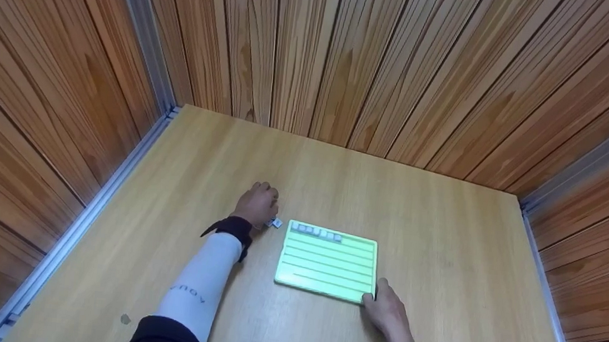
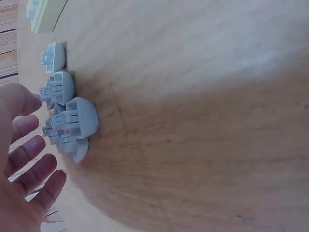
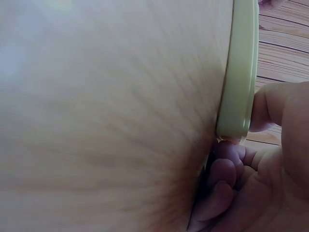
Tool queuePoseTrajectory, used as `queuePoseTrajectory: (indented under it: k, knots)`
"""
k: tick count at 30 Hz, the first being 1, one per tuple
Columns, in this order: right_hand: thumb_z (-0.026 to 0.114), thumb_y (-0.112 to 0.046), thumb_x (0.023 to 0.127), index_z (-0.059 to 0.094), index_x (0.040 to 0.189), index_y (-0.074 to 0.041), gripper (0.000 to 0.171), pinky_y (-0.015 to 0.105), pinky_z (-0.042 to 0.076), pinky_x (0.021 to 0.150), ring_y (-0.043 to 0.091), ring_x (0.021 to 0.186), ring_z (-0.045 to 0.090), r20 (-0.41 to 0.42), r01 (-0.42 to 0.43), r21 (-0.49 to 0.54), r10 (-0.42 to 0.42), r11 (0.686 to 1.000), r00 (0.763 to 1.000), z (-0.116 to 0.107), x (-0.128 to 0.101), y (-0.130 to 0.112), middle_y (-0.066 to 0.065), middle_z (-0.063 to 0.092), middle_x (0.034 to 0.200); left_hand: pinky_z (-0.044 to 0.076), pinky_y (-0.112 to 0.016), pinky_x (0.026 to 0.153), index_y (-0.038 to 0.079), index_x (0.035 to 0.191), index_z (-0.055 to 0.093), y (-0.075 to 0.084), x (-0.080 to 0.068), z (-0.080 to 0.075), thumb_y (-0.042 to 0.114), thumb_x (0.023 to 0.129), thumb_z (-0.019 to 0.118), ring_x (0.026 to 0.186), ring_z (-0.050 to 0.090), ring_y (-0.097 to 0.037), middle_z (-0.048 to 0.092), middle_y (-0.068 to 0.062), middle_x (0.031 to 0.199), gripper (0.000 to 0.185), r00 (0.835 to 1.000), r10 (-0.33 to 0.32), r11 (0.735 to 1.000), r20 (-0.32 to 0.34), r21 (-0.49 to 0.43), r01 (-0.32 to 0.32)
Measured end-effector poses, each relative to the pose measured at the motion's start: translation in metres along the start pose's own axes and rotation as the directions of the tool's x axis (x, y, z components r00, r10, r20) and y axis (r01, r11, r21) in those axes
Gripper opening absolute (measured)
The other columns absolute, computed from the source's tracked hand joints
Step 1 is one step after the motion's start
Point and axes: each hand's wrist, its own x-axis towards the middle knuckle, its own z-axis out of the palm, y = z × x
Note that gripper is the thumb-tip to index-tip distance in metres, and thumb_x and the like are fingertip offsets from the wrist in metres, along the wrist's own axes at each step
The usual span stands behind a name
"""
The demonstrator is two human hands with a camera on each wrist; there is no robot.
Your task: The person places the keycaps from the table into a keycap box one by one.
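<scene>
Pinched at its near right corner by the right hand (image 1: 388, 312): green lined board (image 1: 327, 261), flat on the wooden table (image 1: 443, 234).
Left hand (image 2: 24, 164), fingers spread and holding nothing, beside a cluster of grey keycaps (image 2: 70, 121) lying left of the board.

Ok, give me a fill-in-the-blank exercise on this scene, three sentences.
1. The right hand holds the pale green lined board at its near ____ corner.
2. The small grey plastic tiles lie on the wooden table beside the ____ hand.
3. Tiles already sit in the board's ____ row.

Missing: right; left; top
</scene>
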Motion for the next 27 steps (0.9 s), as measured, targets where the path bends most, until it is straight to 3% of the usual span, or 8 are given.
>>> queuePoseTrajectory:
  k: [12, 17, 22, 27]
  knots:
    - [0.053, -0.016, 0.095, 0.049, 0.104, -0.003, 0.017, 0.034, 0.035, 0.06, 0.024, 0.075, 0.045, 0.0, 0.005, 0.002, -0.005, 1.0, 1.0, 0.0021, 0.0005, -0.0009, 0.008, 0.046, 0.086, 0.052, -0.04, 0.08, 0.004, 0.108, 0.071, 0.0048, 0.0013, 0.0005, 0.015, 0.094, 0.067, 0.098, 0.056, -0.026, 0.061, -0.01, 0.105, 0.018, 0.999, -0.048, 0.999, -0.007, 0.014, 0.048]
    - [0.052, -0.016, 0.095, 0.048, 0.104, -0.002, 0.017, 0.034, 0.036, 0.058, 0.024, 0.074, 0.044, 0.012, -0.007, 0.007, 0.006, 1.0, 1.0, 0.0019, 0.0008, -0.0013, 0.008, 0.043, 0.085, 0.051, -0.042, 0.082, 0.003, 0.102, 0.071, 0.0059, 0.0002, 0.0011, 0.012, 0.094, 0.065, 0.098, 0.056, -0.028, 0.061, -0.011, 0.104, 0.013, 0.998, -0.053, 0.999, -0.015, 0.003, 0.053]
    - [0.053, -0.017, 0.095, 0.049, 0.106, -0.002, 0.018, 0.034, 0.036, 0.059, 0.024, 0.075, 0.044, 0.015, -0.027, 0.01, 0.027, 1.0, 1.0, 0.0012, 0.0017, -0.0015, 0.007, 0.043, 0.086, 0.051, -0.042, 0.086, 0.002, 0.109, 0.071, 0.0064, -0.0003, 0.001, 0.014, 0.096, 0.064, 0.102, 0.056, -0.028, 0.062, -0.012, 0.108, 0.018, 0.997, -0.074, 0.997, 0.001, -0.006, 0.074]
    - [0.053, -0.017, 0.095, 0.049, 0.107, -0.002, 0.02, 0.034, 0.035, 0.06, 0.024, 0.077, 0.044, 0.02, -0.026, 0.012, 0.026, 1.0, 0.999, 0.0016, 0.0011, -0.0006, 0.007, 0.044, 0.087, 0.052, -0.041, 0.081, 0.003, 0.101, 0.071, 0.007, 0.001, 0.0015, 0.012, 0.098, 0.063, 0.096, 0.057, -0.028, 0.062, -0.012, 0.102, 0.012, 0.997, -0.08, 0.997, 0.015, 0.019, 0.079]
